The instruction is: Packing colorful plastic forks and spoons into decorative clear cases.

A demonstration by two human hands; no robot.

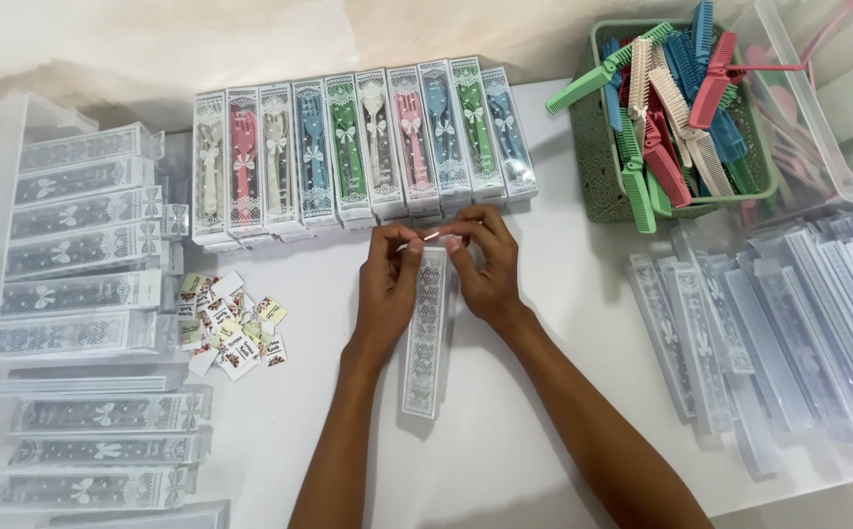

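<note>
A long clear plastic box with white lace print (424,338) lies lengthwise on the white table in front of me. My left hand (387,284) and my right hand (485,264) both pinch its far end, fingertips meeting around the box's flap. A row of several filled boxes (358,147), each holding a coloured comb with a bow, stands side by side just beyond my hands.
Folded combs in green, blue, pink and cream fill a green basket (598,157) at the back right. Empty flat boxes (779,323) pile at the right. Stacked boxes (78,245) fill the left. Small printed cards (230,323) lie scattered left of my hands.
</note>
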